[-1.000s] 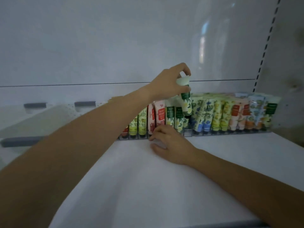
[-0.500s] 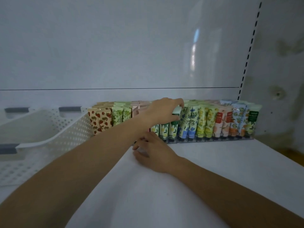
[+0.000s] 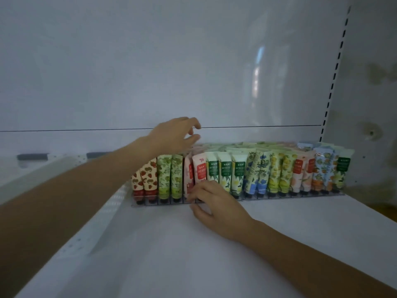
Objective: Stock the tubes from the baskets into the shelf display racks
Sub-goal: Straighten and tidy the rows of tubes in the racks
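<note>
A clear display rack (image 3: 253,197) runs along the back of the white shelf (image 3: 279,244), filled with upright patterned tubes (image 3: 272,173): strawberry, green, pink, white-and-green, blue, yellow, peach and orange. My left hand (image 3: 175,135) hovers above the pink tubes with fingers spread and nothing in it. My right hand (image 3: 211,202) rests on the shelf against the rack's front edge, below the pink and white-green tubes, fingers curled at the rack; I cannot see anything held in it.
A white perforated basket (image 3: 75,244) with grey handles (image 3: 32,157) stands at the left, partly hidden by my left forearm. The shelving's back panel rises behind, and a slotted upright (image 3: 334,78) stands at the right.
My left hand pushed the white-green tube down into the rack, let go of it and lifted up and to the left. The right hand stayed at the rack's front.
</note>
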{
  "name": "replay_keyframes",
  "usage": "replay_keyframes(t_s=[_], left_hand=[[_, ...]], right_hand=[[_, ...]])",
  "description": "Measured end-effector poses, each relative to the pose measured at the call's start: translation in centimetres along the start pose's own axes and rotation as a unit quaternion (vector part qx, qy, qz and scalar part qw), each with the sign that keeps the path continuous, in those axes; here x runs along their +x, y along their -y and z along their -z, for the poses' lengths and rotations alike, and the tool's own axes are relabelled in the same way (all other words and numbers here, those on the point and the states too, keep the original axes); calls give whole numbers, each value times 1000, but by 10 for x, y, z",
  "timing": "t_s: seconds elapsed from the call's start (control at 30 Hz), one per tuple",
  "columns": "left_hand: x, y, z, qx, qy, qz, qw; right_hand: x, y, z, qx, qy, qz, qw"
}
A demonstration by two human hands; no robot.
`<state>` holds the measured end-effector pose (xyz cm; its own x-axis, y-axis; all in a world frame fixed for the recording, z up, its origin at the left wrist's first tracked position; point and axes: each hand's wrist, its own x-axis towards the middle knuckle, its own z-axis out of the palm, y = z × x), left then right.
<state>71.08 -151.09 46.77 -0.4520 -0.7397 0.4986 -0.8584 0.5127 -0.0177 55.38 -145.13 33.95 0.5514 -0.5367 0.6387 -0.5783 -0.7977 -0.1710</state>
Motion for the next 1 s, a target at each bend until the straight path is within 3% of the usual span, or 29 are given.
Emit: replay_keyframes(t_s=[0.3, 0.5, 0.67, 0.83, 1.0], left_hand=[[-37, 113, 20, 36, 15, 71, 997], [-37, 144, 10, 67, 83, 48, 993], [-40, 152, 3, 25, 18, 12, 999], [-44, 153, -2, -21, -10, 7, 1000], [-46, 154, -5, -19, -24, 4, 1000]], right_hand=[[48, 22, 26, -72, -83, 97, 989], [149, 26, 49, -104, -66, -37, 992], [205, 19, 35, -40, -90, -164, 981], [215, 14, 3, -11, -31, -201, 979], [212, 6, -15, -56, 17, -204, 977]])
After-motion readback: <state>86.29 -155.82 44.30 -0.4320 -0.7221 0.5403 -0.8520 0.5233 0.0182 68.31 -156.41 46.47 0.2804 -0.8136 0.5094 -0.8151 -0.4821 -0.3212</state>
